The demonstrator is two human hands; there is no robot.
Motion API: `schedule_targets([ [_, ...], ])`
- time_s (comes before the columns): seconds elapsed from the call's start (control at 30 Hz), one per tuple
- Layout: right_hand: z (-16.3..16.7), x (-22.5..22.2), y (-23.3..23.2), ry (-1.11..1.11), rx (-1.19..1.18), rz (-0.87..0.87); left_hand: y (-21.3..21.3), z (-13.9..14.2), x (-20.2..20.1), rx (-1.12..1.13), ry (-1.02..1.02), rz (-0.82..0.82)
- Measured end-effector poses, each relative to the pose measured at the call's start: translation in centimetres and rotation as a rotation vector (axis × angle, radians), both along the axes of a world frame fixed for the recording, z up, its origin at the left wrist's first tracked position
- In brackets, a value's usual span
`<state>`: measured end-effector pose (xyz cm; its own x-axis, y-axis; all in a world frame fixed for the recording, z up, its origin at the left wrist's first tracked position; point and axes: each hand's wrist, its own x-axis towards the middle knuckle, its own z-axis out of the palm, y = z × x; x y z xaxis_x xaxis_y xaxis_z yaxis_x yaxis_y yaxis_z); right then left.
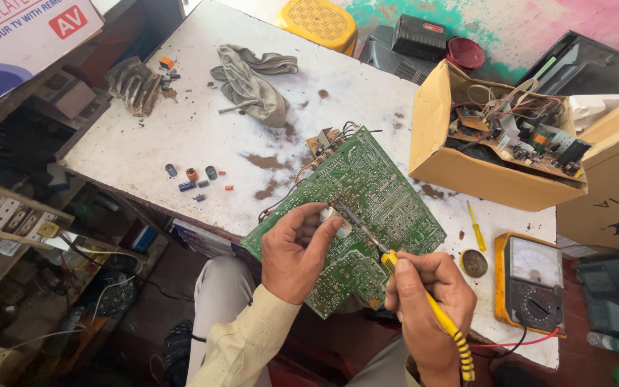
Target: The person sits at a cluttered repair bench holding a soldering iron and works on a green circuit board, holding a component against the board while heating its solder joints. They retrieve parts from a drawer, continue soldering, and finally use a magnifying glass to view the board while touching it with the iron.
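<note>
Flat green circuit board [367,193], yellow soldering iron [424,297]

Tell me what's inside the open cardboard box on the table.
The cardboard box holds a brown circuit board with mounted parts and a tangle of loose wires. Whatever lies beneath the board is covered by it and the box's wall.

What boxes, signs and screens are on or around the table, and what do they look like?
Open cardboard box: on the table's right side, tan, holding circuit boards and wires.
Closed cardboard box: right edge of the picture, tan with dark printing.
Printed sign: top left, white with red and blue lettering.
Meter: near right corner of the table, yellow casing, pale dial with a needle.
</note>
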<state>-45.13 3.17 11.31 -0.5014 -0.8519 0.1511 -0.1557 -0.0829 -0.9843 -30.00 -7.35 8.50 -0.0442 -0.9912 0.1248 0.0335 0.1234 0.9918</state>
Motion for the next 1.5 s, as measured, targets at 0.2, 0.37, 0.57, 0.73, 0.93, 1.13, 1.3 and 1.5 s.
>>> schedule_targets([
  [0.2, -0.2, 0.1, 0.0, 0.004, -0.019, 0.016, -0.1, 0.0, 0.0, 0.007, -0.007, 0.006],
  [0.37, -0.2, 0.1, -0.3, -0.026, -0.017, -0.004, -0.4, 0.2, -0.2, 0.003, -0.018, 0.013],
  [0.57, -0.4, 0.1, -0.3, 0.001, -0.049, 0.004, -0.5, 0.0, -0.2, 0.003, -0.015, 0.013],
  [0.73, -0.3, 0.2, -0.2, 0.018, -0.032, -0.016, -0.5, -0.2, -0.3, 0.009, -0.006, 0.0],
  [0.93, -0.6, 0.2, 0.0, 0.018, -0.011, -0.033, -0.4, 0.5, -0.1, 0.016, -0.018, 0.0],
  [1.13, -0.9, -0.7, 2.0, 0.08, -0.04, -0.089, -0.9, 1.3, 1.3, 0.12, 0.237, -0.145],
  [1.3, -0.1, -4.1, 5.3, -0.13, -0.235, -0.174, -1.2, -3.0, 13.9, 0.254, 0.18, -0.475],
  [1.5, -0.1, -6.6, 6.7, -0.183, -0.187, -0.338, 7.8, -14.6, 29.1, 0.804, -0.581, 0.493],
])
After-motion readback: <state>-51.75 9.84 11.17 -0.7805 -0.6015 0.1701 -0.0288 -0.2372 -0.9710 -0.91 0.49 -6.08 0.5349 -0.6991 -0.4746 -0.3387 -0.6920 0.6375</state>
